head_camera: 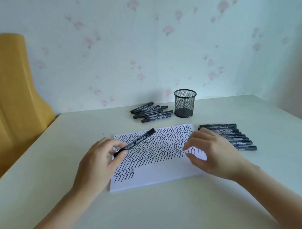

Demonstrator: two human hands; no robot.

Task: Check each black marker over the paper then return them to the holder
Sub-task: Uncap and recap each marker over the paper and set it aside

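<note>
My left hand (98, 162) grips a capped black marker (139, 139) by its lower end, and the marker slants up and to the right over the left part of the paper (155, 177). The white sheet is mostly covered with rows of black zigzag lines. My right hand (209, 153) hovers over the paper's right side with fingers spread and nothing in it. A black mesh holder (185, 103) stands upright behind the paper and looks empty. Several markers (151, 112) lie in a pile left of the holder. Another row of several markers (238, 136) lies right of the paper, partly hidden by my right hand.
The pale table (154, 213) runs to a floral wallpapered wall at the back. A yellow chair (6, 100) stands beyond the table's left edge.
</note>
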